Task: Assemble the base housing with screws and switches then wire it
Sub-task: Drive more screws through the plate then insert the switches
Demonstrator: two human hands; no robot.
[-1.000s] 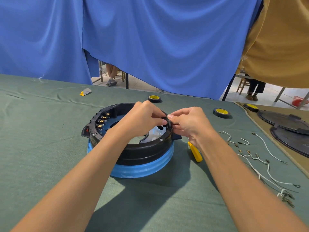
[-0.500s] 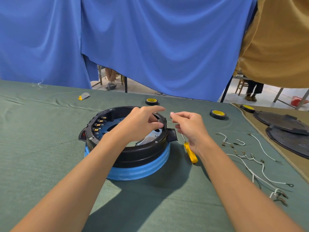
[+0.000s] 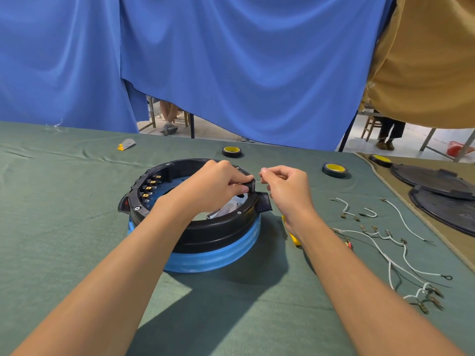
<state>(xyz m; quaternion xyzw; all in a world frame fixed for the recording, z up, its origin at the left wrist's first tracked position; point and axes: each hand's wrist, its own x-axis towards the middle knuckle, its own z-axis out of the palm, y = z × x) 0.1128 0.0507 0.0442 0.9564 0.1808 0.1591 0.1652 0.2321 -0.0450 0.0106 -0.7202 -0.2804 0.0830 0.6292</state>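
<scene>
Your left hand point(image 3: 216, 187) grips a black part point(image 3: 249, 185) at the base housing point(image 3: 218, 228) rim. Your right hand point(image 3: 285, 187) pinches just beside it; whether it holds anything cannot be told.

A round black plastic housing point(image 3: 205, 227) sits on a blue ribbed plastic ring point(image 3: 218, 255) in the middle of the green cloth-covered table point(image 3: 64, 227). The left hand point(image 3: 213, 186) grips the housing's right rim. The right hand point(image 3: 288, 191) hangs just right of it. A yellow-handled tool point(image 3: 294, 238) lies under the right wrist, and white wires with metal terminals point(image 3: 385, 235) lie farther right. One black-and-yellow tape roll point(image 3: 231, 151) lies behind the housing, a second tape roll point(image 3: 334, 170) behind and to its right. Two dark round plastic lids point(image 3: 431, 181) overlap on a tan cloth point(image 3: 465, 246) at the right edge.
</scene>
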